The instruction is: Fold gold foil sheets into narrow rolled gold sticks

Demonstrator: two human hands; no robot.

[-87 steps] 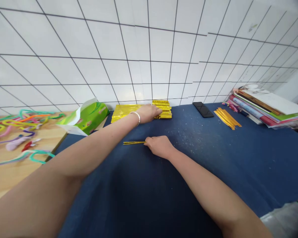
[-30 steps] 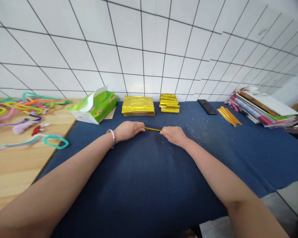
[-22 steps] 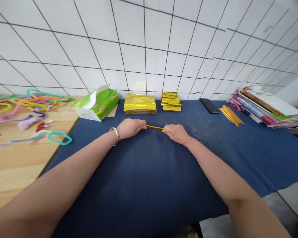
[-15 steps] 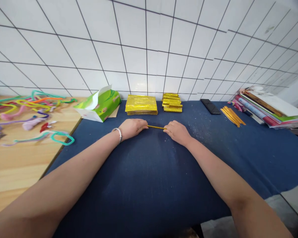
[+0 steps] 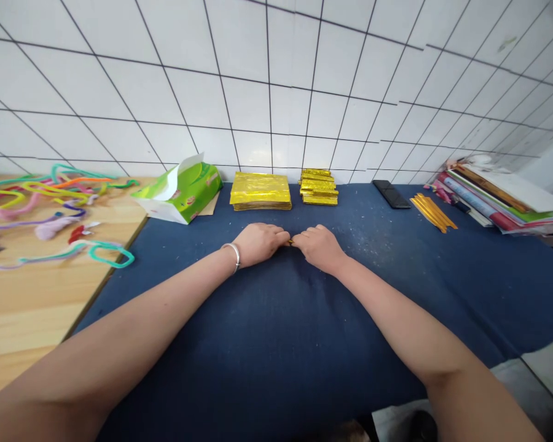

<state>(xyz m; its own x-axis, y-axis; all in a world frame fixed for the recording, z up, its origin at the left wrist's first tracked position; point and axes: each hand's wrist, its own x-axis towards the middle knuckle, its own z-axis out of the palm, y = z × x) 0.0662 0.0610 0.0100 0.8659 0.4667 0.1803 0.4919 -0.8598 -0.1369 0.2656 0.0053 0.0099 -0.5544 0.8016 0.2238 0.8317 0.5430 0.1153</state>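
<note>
My left hand [image 5: 262,242], with a silver bangle at the wrist, is closed on a thin gold strip [image 5: 292,242] over the blue cloth. My right hand [image 5: 319,248] is closed on the same strip from the other side. The hands almost touch, and only a short bit of gold shows between the fingertips. Behind them lie a stack of flat gold sheets [image 5: 260,191] and, to its right, a pile of folded gold strips [image 5: 318,187].
A green tissue pack [image 5: 188,190] stands at the back left. Colourful fuzzy stems [image 5: 113,253] lie on the wooden surface [image 5: 23,307]. Toward the right are a black phone [image 5: 391,194], orange-gold sticks [image 5: 433,212] and a pile of books and papers [image 5: 502,196].
Both hands have come closer together, my left hand moving right and my right hand slightly left. Less of the gold strip shows between them. The view has shifted slightly.
</note>
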